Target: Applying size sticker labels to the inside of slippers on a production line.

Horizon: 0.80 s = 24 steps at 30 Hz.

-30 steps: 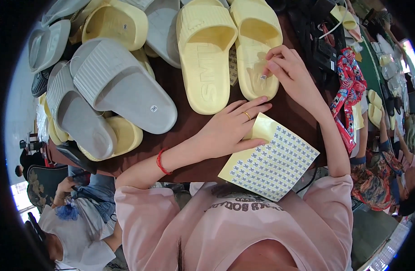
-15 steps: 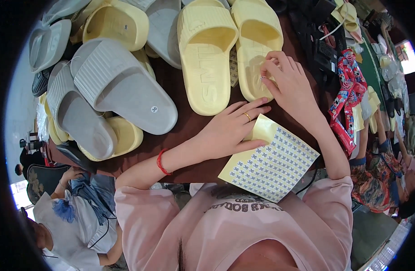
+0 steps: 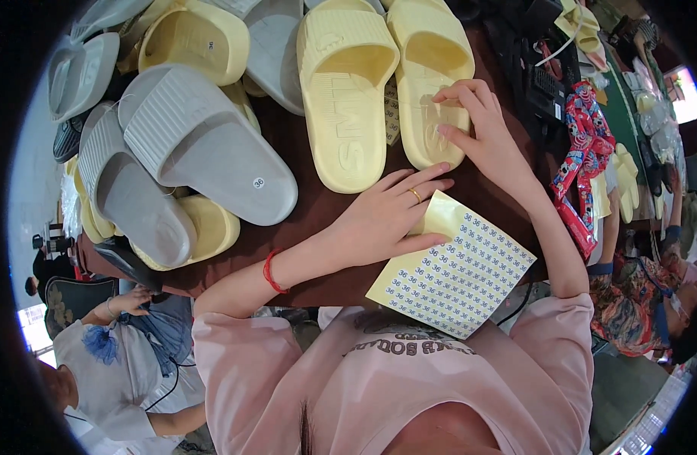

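The left hand [image 3: 390,218] holds a sticker sheet [image 3: 460,271]; the right hand [image 3: 488,138], thumb and finger apart, maybe touches a yellow slide sandal [image 3: 420,106]

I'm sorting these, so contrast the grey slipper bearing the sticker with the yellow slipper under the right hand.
The grey slipper lies aslant; the yellow slipper points almost straight ahead. The right hand is over the yellow slipper; no hand is on the grey slipper. Both are open-backed with a broad strap.

The dark red-brown tabletop [image 3: 318,206] carried a pair of yellow slides [image 3: 348,136], a partly covered label sheet [image 3: 392,114] between them, and heaped grey slides [image 3: 227,163] at left.
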Available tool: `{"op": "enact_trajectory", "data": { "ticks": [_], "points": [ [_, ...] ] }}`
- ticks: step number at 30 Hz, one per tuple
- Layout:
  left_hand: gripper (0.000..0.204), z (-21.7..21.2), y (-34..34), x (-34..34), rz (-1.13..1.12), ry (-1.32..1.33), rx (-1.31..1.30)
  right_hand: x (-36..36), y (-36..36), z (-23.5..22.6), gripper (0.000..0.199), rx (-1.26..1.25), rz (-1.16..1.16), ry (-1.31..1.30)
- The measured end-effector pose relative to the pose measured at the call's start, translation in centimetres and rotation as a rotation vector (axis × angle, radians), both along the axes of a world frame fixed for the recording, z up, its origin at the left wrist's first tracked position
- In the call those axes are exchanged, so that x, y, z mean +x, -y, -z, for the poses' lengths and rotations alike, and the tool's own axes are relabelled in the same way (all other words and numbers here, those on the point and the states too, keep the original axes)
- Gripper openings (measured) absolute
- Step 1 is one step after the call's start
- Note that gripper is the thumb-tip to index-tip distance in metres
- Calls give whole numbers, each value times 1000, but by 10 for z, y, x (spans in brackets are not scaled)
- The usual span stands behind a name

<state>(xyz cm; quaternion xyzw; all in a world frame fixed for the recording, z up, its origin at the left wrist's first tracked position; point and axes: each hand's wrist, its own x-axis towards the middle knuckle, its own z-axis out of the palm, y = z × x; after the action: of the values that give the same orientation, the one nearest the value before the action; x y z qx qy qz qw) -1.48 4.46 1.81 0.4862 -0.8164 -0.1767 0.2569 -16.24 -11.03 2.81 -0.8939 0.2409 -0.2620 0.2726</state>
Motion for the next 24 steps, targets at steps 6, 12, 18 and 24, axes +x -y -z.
{"op": "enact_trajectory", "data": {
  "ticks": [6, 12, 18, 24],
  "points": [
    [60, 1, -1, 0, -3, 8, -12, 4, 3, 9, 36, 56, 17, 77],
    [58, 1, -1, 1, 10, 8, -23, 0, 6, -1, 38, 101, -19, 76],
    [33, -2, -3, 3, -53, -293, -59, -10, 12, -25, 28, 427, -69, 108],
    [24, -7, -6, 9, -301, -233, -242, -32, 14, -57, 24, 722, -390, -180]
  ]
}}
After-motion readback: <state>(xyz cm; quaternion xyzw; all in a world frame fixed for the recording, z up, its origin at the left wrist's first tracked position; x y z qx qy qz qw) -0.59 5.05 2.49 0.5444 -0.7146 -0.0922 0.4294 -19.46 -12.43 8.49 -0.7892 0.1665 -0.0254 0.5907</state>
